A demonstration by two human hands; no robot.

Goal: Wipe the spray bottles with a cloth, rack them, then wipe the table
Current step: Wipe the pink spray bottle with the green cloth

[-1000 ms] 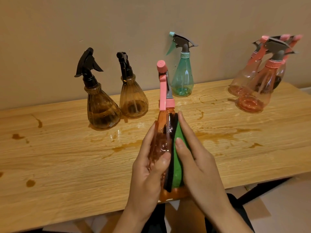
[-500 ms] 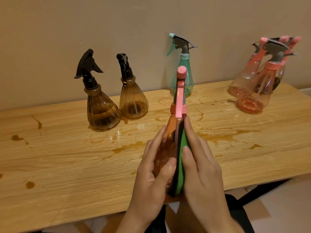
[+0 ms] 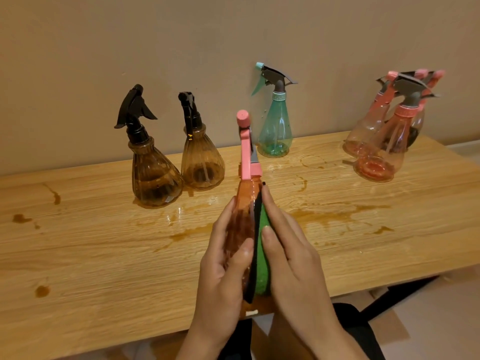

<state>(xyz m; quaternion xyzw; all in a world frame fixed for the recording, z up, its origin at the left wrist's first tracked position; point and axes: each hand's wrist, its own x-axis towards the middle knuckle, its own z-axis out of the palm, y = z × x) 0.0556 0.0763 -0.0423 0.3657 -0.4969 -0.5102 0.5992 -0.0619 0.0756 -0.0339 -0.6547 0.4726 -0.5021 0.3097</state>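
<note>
From the head view, the pink spray bottle point(image 3: 245, 203) is held up over the near part of the table point(image 3: 104, 255), with its nozzle pointing up. The left hand point(image 3: 223, 258) grips its body, fingers and thumb curled round it. The right hand point(image 3: 291, 255) lies with straight fingers on the green cloth point(image 3: 261, 271) and presses it flat against the right side of the bottle.

To do this wiping well, I think the left hand should turn the bottle little by little while the cloth slides from the neck down to the base, so that no side is missed. The plastic looks wet and smooth, so the grip should be firm.

Two brown bottles point(image 3: 153, 175) stand at the back left, touching or nearly touching. A teal bottle point(image 3: 275, 131) stands against the wall point(image 3: 181, 48), and a group of pink bottles point(image 3: 381, 152) leans together at the back right. Brown stains point(image 3: 324, 216) spread over the middle of the table.

The hands are just above the near edge, well apart from all standing bottles, so there is free room for turning. I can see no rack in this view.
</note>
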